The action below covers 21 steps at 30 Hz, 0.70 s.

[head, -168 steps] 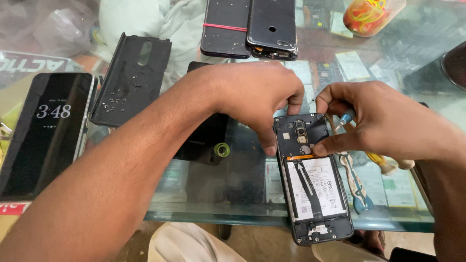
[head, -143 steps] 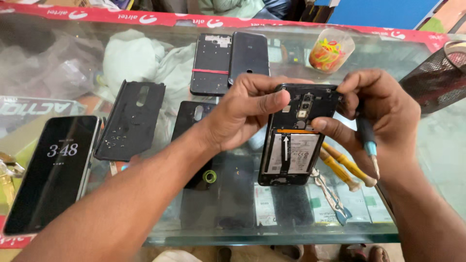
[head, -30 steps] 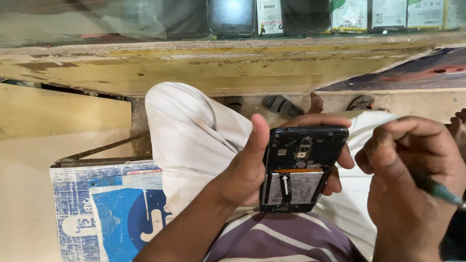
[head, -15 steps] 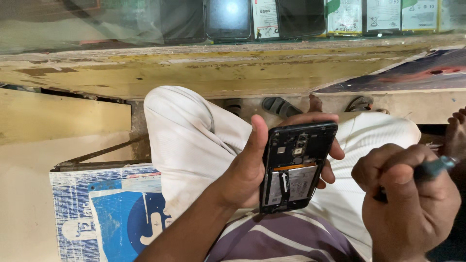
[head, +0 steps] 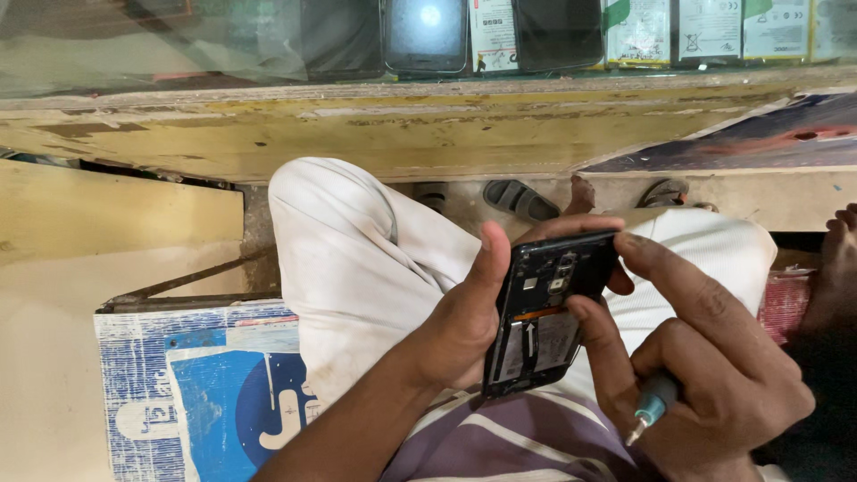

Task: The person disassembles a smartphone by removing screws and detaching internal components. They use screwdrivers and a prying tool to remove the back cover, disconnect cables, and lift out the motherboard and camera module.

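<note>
My left hand (head: 464,312) grips an opened black phone (head: 544,312) with its back cover off, above my lap. Its camera module, circuit board and white battery face me. The thumb lies along the phone's left edge. My right hand (head: 705,375) has come in from the right, index finger and thumb touching the phone's upper right edge and middle. A small screwdriver with a blue handle (head: 650,411) is tucked in that hand's palm, its metal tip pointing down and left.
My legs in white trousers (head: 357,259) fill the middle. A worn wooden counter front (head: 357,125) with a glass top holding phones and battery packs runs across the top. A blue-and-white printed box (head: 196,393) sits at lower left. Sandals (head: 522,198) lie on the floor.
I have moved the phone from the glass counter down over my lap. In the last second my right hand moved left onto the phone, with the screwdriver turned tip-down in the palm.
</note>
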Each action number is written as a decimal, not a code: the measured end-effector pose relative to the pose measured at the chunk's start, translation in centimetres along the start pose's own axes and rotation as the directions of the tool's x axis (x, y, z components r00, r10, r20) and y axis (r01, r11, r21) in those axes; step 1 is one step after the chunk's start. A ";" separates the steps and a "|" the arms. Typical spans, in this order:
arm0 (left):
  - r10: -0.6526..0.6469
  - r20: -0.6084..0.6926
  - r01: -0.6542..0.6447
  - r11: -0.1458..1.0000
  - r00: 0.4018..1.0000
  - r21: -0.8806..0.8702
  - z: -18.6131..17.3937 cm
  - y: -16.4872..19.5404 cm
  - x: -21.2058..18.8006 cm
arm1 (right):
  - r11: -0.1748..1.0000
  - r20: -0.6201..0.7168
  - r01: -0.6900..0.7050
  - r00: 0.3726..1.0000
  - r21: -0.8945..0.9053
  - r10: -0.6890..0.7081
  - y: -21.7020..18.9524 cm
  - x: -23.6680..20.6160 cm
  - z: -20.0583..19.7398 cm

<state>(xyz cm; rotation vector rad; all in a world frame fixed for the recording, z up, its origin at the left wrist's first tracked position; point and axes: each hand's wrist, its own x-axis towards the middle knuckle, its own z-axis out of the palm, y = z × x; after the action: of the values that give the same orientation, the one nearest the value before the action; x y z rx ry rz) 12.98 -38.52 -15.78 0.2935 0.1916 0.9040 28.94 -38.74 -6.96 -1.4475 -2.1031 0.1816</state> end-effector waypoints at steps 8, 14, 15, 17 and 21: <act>-0.015 -0.022 0.016 0.999 1.000 0.048 0.4 0.0 0.0 | 1.000 0.025 -0.021 0.999 -0.007 0.021 0.0 -0.2 0.0; 0.009 -0.038 -0.003 0.989 0.999 0.145 0.5 0.1 0.1 | 0.999 0.079 -0.032 0.996 -0.041 0.035 0.2 0.3 -0.1; 0.007 -0.044 0.000 0.986 0.999 0.165 0.5 0.1 0.1 | 0.998 0.081 -0.042 0.996 -0.038 0.045 0.2 0.3 0.0; 0.006 -0.057 0.006 0.978 0.998 0.206 0.6 0.1 0.1 | 0.997 0.082 -0.082 0.993 -0.007 0.082 0.3 0.4 0.0; -0.008 -0.059 0.019 0.979 0.998 0.201 0.7 -0.1 0.1 | 0.984 0.125 -0.178 0.977 0.032 0.173 0.8 0.3 0.1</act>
<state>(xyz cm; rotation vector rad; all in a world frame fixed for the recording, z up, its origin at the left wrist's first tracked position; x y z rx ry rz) 13.32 -38.57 -15.16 0.4542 0.3401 0.8815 29.42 -38.12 -7.24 -1.6332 -2.0517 0.3903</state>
